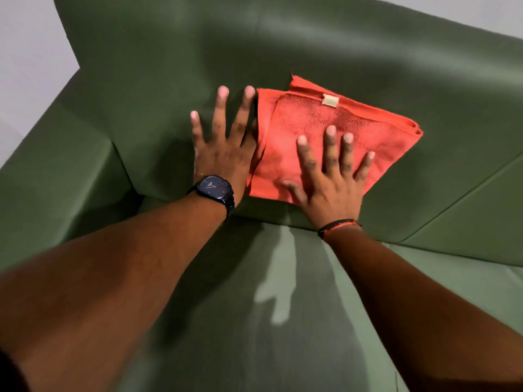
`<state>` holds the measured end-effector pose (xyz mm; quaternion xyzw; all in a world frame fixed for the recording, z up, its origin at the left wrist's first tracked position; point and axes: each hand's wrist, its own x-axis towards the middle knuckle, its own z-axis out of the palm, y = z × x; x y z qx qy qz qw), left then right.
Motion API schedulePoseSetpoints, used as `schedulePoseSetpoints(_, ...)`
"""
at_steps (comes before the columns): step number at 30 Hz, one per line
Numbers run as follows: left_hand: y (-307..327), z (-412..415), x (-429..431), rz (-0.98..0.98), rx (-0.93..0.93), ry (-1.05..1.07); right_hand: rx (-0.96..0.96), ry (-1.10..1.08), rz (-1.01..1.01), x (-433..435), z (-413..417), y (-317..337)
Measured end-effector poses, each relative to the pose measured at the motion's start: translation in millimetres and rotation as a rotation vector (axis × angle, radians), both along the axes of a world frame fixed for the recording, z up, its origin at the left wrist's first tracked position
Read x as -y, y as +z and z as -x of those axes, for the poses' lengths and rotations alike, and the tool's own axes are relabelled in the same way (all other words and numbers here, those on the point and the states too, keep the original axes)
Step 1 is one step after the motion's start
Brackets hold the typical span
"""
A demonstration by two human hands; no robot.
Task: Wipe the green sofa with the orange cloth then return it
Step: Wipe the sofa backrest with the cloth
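Orange cloth (325,137): folded, small beige tag at its upper edge, lying flat against the backrest of the green sofa (141,80), just above the seat cushion. Right hand (329,182): palm down on the cloth's lower part, fingers spread flat, grasping nothing; thread bracelet (338,226) at the wrist. Left hand (223,148): flat on the backrest just left of the cloth, fingers splayed and released, forefinger at the cloth's edge; dark wristwatch (213,190) at the wrist.

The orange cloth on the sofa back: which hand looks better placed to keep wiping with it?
The right hand. It lies flat, fingers spread, on the orange cloth, pressing it to the green sofa. The left hand rests on bare upholstery beside the cloth's edge.
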<state>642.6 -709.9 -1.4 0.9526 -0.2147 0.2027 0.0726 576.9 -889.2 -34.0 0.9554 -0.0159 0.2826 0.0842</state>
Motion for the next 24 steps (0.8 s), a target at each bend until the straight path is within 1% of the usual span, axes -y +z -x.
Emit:
schedulePoseSetpoints(2,-1.1,-0.5,-0.3,-0.029,0.016,0.02,0.058,-0.071,-0.026,13.6,0.9,2.9)
schedulePoseSetpoints(4,-2.8,-0.2,1.6,-0.058,0.047,0.049,0.1,-0.171,-0.103,11.7,-0.9,4.1)
schedulePoseSetpoints(6,-2.8,0.4,3.1,-0.076,0.082,0.07,0.095,-0.196,-0.151,-2.6,-5.4,2.9)
schedulePoseSetpoints(8,-0.9,-1.2,2.5,-0.057,0.046,0.059,0.059,-0.114,-0.118,-14.6,-7.2,-1.2)
schedulePoseSetpoints(11,-0.2,-2.0,0.1,0.006,-0.059,0.005,0.029,0.071,0.096,-13.4,-2.0,-9.5)
schedulePoseSetpoints(12,1.1,-0.3,-0.4,0.012,-0.071,-0.001,0.033,0.101,0.134,-10.6,0.0,-10.3)
schedulePoseSetpoints(14,4.2,1.6,0.1,0.002,-0.082,-0.007,0.046,0.138,0.121,-8.6,2.8,-7.7)
schedulePoseSetpoints(16,3.8,0.6,-2.6,-0.028,-0.092,-0.004,0.03,0.17,0.028,-12.0,5.5,-1.6)
schedulePoseSetpoints(17,3.1,0.8,-4.1,-0.05,-0.095,0.006,0.009,0.18,-0.049,-15.7,7.0,2.5)
schedulePoseSetpoints(18,4.1,2.2,-4.5,-0.068,-0.099,0.016,-0.021,0.188,-0.169,-20.6,8.7,7.0)
schedulePoseSetpoints(19,5.9,5.2,-3.9,-0.071,-0.1,0.023,-0.05,0.196,-0.346,-25.8,11.1,11.8)
schedulePoseSetpoints(20,8.0,8.1,-1.6,-0.056,-0.103,0.035,-0.074,0.211,-0.575,-32.1,14.4,16.5)
schedulePoseSetpoints(21,9.6,11.0,0.2,-0.029,-0.115,0.057,-0.082,0.236,-0.849,-38.6,19.1,21.0)
schedulePoseSetpoints(22,12.0,14.7,3.3,-0.002,-0.124,0.083,-0.064,0.259,-1.162,-42.4,25.9,26.3)
schedulePoseSetpoints(24,15.3,23.2,9.4,-0.006,-0.146,0.121,0.016,0.279,-1.748,-39.3,47.4,39.0)
